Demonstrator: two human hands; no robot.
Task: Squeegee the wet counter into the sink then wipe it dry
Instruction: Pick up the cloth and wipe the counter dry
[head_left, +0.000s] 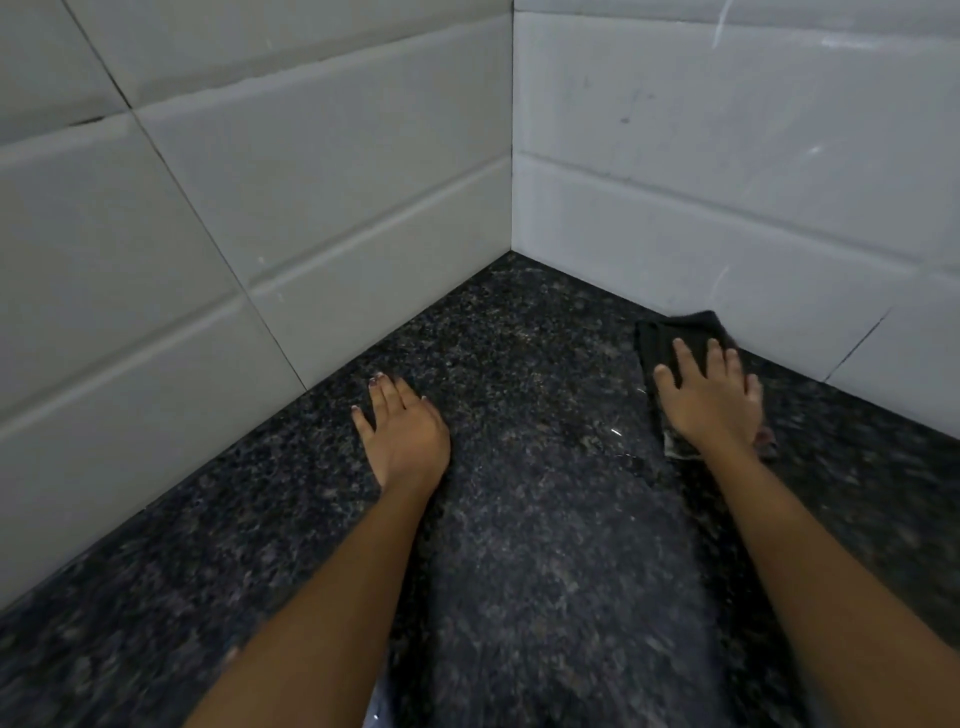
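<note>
While the left hand lies flat and empty on the dark speckled worktop, the right hand presses a black cloth flat. That cloth sits beside the tiled wall

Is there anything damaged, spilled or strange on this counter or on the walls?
Little stands out. The white wall tiles on the right carry faint smears and small dark specks. A thin line of water glints on the granite counter beside the dark cloth under the right hand. The left hand rests flat. No cracks show.
</note>
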